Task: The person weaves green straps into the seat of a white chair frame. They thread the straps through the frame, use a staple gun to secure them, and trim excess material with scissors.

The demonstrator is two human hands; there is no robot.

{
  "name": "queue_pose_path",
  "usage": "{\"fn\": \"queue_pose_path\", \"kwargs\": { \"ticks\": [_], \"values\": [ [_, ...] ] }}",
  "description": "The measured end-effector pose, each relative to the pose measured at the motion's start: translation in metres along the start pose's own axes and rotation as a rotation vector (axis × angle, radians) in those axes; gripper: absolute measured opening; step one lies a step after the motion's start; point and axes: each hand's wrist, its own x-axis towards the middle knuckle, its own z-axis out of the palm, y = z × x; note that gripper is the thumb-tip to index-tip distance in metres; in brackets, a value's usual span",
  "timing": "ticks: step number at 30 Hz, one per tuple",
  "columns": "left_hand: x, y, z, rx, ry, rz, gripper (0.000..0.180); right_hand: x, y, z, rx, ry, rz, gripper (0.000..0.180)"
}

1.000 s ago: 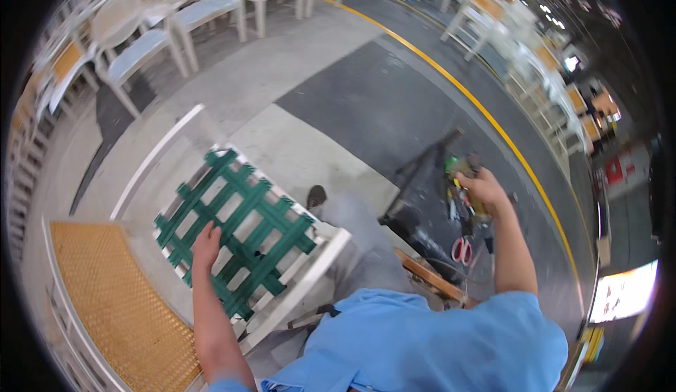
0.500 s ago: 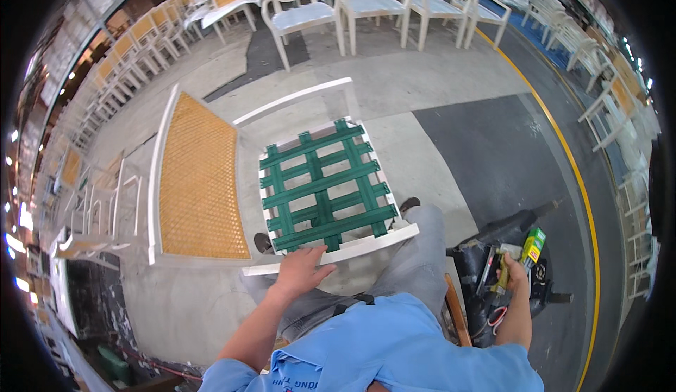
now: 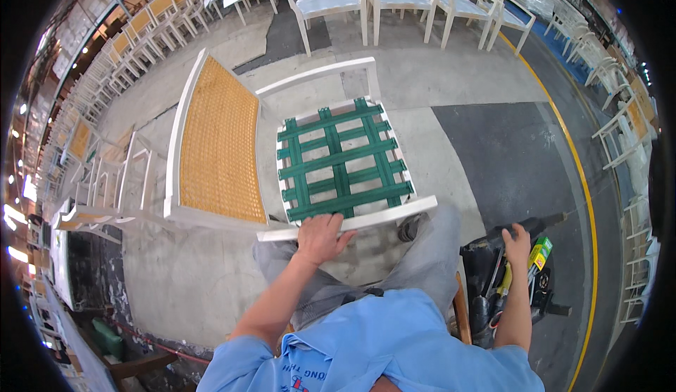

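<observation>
A white armchair (image 3: 359,219) stands before me with its woven cane back (image 3: 220,142) to the left. Green webbing straps (image 3: 341,174) cross its open seat frame in a lattice. My left hand (image 3: 322,239) lies over the near armrest, fingers hooked past its far edge and the thumb stretched along it. To the right, my right hand (image 3: 518,244) is above a black tool holder (image 3: 475,262), fingers loosely bent and apart, with nothing visible in them. Beneath it lie a yellow-handled tool (image 3: 505,279) and a green-and-yellow box (image 3: 540,253).
Finished armchairs (image 3: 327,1) line the far side. More chair frames (image 3: 116,181) stand at the left, and others (image 3: 623,128) at the right. A yellow floor line (image 3: 579,163) curves along the right. A wooden piece (image 3: 461,311) stands beside my right thigh.
My right hand has let go of the yellowish tool and risen off the holder. The left hand stays on the armrest. The whole view has shifted slightly.
</observation>
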Motion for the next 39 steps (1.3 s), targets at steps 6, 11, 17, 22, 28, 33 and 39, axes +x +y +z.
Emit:
{"fn": "queue_pose_path", "kwargs": {
  "ticks": [6, 11, 17, 22, 28, 33, 39],
  "values": [
    [-0.008, -0.011, 0.004, 0.056, -0.005, -0.016, 0.044, -0.036, -0.071, 0.01, 0.335, -0.038, -0.112, 0.039],
    [-0.001, -0.001, 0.002, -0.117, 0.396, 0.145, 0.03, -0.094, -0.146, 0.054, 0.597, -0.214, -0.317, 0.033],
    [-0.074, 0.043, 0.077, -0.59, -0.144, -0.386, 0.03, -0.139, -0.171, 0.102, 0.215, -0.557, -0.625, 0.035],
    [-0.07, -0.013, 0.148, -1.582, -0.293, -1.419, 0.037, -0.133, -0.202, 0.122, 0.165, -0.781, -0.55, 0.035],
    [-0.068, -0.047, 0.197, -1.739, -0.37, -1.427, 0.04, -0.107, -0.218, 0.176, 0.159, -0.988, -0.408, 0.039],
    [-0.068, -0.042, 0.207, -1.798, -0.212, -1.5, 0.072, -0.091, -0.233, 0.232, 0.157, -1.155, -0.277, 0.043],
    [-0.076, -0.058, 0.216, -1.583, -0.41, -1.231, 0.026, -0.089, -0.237, 0.288, 0.257, -1.063, -0.627, 0.039]
  ]
}}
